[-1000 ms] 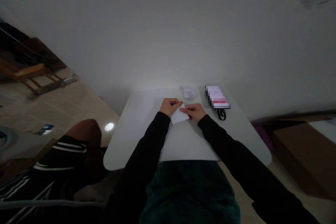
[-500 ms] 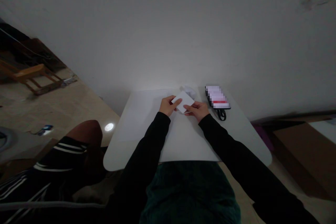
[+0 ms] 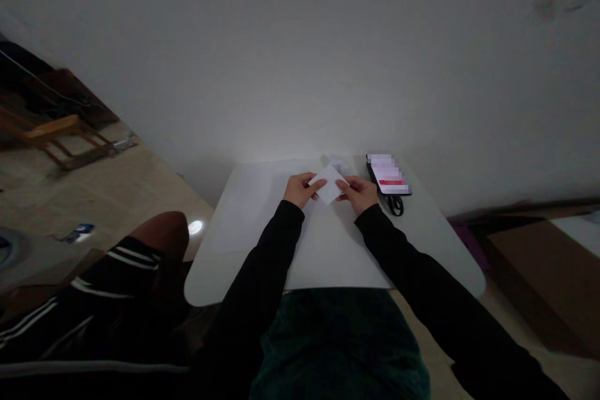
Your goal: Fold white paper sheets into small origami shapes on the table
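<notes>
Between both hands, above the white table [image 3: 337, 262], is a small folded square of white paper [image 3: 329, 192], turned so one corner faces me. My left hand [image 3: 300, 190] pinches its left side, thumb on top and fingers underneath. On the opposite side my right hand [image 3: 359, 194] grips the edge, its thumb lying on the upper face. Just behind the folded paper lies a crumpled or folded white piece of paper [image 3: 339, 162], partly hidden by it. Flat on the table's left part is a large white sheet [image 3: 253, 200].
A phone [image 3: 389, 174] with a lit, blurred screen and a black strap [image 3: 396, 205] lies at the table's back right. The wall [image 3: 300, 62] rises right behind the table. Another person's knee [image 3: 164, 231] is close to the left edge; a cardboard box [image 3: 548, 275] stands to the right.
My right hand has shifted its grip slightly up along the right edge of the folded paper. The paper has tilted a little, and the other person's knee has moved slightly right.
</notes>
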Available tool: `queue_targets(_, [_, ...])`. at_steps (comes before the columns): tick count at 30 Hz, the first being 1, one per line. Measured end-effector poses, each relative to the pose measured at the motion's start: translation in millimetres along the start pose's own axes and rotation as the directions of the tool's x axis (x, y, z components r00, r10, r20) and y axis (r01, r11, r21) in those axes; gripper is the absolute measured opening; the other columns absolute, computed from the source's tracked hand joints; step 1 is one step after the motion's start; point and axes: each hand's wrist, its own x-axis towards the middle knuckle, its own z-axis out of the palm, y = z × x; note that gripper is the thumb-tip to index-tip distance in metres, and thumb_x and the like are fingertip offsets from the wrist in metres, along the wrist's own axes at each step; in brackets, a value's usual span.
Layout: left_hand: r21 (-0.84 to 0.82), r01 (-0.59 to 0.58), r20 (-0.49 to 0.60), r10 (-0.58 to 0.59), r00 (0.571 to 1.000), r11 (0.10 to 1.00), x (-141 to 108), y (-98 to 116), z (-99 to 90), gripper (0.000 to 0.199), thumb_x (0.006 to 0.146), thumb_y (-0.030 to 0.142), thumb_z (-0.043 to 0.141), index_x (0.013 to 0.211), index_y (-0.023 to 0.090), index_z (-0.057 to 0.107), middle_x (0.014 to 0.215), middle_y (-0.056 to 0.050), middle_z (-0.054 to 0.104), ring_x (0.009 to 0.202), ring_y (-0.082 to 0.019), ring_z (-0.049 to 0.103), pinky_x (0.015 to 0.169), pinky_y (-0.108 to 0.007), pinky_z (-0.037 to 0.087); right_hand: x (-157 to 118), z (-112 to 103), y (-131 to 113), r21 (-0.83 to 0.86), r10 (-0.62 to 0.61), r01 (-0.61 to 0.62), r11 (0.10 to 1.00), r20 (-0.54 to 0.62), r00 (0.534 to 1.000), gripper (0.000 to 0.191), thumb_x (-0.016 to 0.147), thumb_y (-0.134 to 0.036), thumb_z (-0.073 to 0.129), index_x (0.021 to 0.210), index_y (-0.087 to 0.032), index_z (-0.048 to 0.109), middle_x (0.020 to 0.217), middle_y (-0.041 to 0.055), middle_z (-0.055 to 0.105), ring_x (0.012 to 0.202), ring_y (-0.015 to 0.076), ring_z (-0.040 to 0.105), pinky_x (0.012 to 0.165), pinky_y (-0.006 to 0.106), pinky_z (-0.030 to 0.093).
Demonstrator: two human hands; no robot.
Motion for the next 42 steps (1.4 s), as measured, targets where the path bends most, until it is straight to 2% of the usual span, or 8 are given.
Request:
queue_targets(3, [-0.053, 0.050, 0.014, -0.049, 0.999, 0.997, -2, 2, 1.0, 0.045, 0.068, 0.042, 0.067, 0.096, 0.008, 0.061, 0.064, -0.004, 0.063, 0.047, -0.009, 0.055, 0.043, -0.020, 0.047, 2, -1, 4, 0.024, -0.017, 0.018, 1.000, -0.034, 0.999, 0.036, 0.053, -0.044, 0.076, 0.070, -0.015, 0.064, 0.063, 0.0018, 0.065, 0.051, 0.0142, 0.060, 0.048, 0.032, 0.058])
queue_targets(6, [-0.108, 0.063, 0.064, -0.056, 0.996, 0.992, -7, 7, 4.2, 0.072, 0.068, 0.035, 0.069, 0.130, 0.018, 0.037, 0.080, -0.006, 0.067, 0.055, -0.012, 0.062, 0.047, -0.020, 0.050, 4, -2, 7, 0.073, 0.003, 0.002, 0.997, -0.066, 0.998, 0.037, 0.052, -0.044, 0.078, 0.070, -0.016, 0.062, 0.066, 0.0027, 0.066, 0.056, 0.0168, 0.063, 0.053, 0.036, 0.060])
queue_targets(8, [-0.132, 0.044, 0.100, -0.031, 0.994, 0.990, -9, 10, 6.7, 0.081, 0.067, 0.031, 0.070, 0.135, 0.024, 0.026, 0.092, -0.008, 0.067, 0.060, -0.013, 0.065, 0.048, -0.020, 0.050, 5, -1, 8, 0.105, 0.020, -0.012, 0.994, -0.078, 0.997, 0.037, 0.051, -0.043, 0.079, 0.069, -0.016, 0.061, 0.064, 0.0028, 0.066, 0.055, 0.0179, 0.063, 0.055, 0.037, 0.061])
queue_targets(13, [-0.085, 0.018, 0.154, -0.004, 0.988, 0.996, -11, 9, 9.2, 0.041, 0.067, 0.034, 0.069, 0.101, 0.013, 0.060, 0.079, -0.007, 0.066, 0.065, -0.015, 0.065, 0.054, -0.025, 0.054, 5, -1, 8, 0.098, 0.024, -0.017, 0.995, -0.067, 0.997, 0.036, 0.052, -0.042, 0.078, 0.070, -0.016, 0.061, 0.064, 0.0027, 0.066, 0.051, 0.0172, 0.062, 0.056, 0.038, 0.061])
queue_targets(15, [-0.072, 0.034, 0.162, -0.022, 0.987, 0.997, -10, 7, 8.8, 0.039, 0.063, 0.033, 0.073, 0.093, 0.011, 0.064, 0.070, -0.006, 0.066, 0.064, -0.016, 0.065, 0.057, -0.027, 0.054, 5, -1, 8, 0.091, 0.025, -0.019, 0.996, -0.069, 0.997, 0.038, 0.052, -0.043, 0.078, 0.072, -0.016, 0.061, 0.065, 0.0027, 0.067, 0.052, 0.0172, 0.063, 0.056, 0.038, 0.060])
queue_targets(28, [-0.120, 0.072, 0.161, -0.052, 0.986, 0.990, -9, 1, 8.8, 0.036, 0.054, 0.027, 0.079, 0.083, 0.010, 0.066, 0.058, -0.002, 0.064, 0.054, -0.012, 0.062, 0.054, -0.025, 0.053, 2, -4, 9, -0.005, -0.017, 0.017, 1.000, -0.038, 0.999, 0.043, 0.054, -0.048, 0.074, 0.080, -0.017, 0.059, 0.060, 0.0002, 0.064, 0.041, 0.0129, 0.055, 0.040, 0.029, 0.049])
queue_targets(35, [-0.068, 0.084, 0.318, -0.058, 0.946, 0.994, -11, -4, 6.9, 0.022, 0.059, 0.026, 0.074, 0.066, 0.011, 0.060, 0.063, -0.004, 0.063, 0.060, -0.013, 0.063, 0.050, -0.020, 0.045, 7, -10, 12, -0.106, -0.109, 0.097, 0.990, -0.115, 0.987, 0.034, 0.059, -0.048, 0.069, 0.074, -0.017, 0.063, 0.065, 0.0012, 0.064, 0.057, 0.0145, 0.057, 0.055, 0.028, 0.047])
queue_targets(42, [0.063, -0.040, 0.171, 0.028, 0.985, 0.997, -11, 4, 5.1, 0.032, 0.059, 0.028, 0.075, 0.085, 0.012, 0.067, 0.050, 0.004, 0.052, 0.042, -0.003, 0.043, 0.044, -0.018, 0.033, 10, -13, 12, -0.043, 0.029, -0.034, 0.999, -0.123, 0.992, 0.036, 0.052, -0.046, 0.073, 0.071, -0.018, 0.063, 0.061, -0.0004, 0.062, 0.055, 0.0147, 0.055, 0.052, 0.028, 0.044])
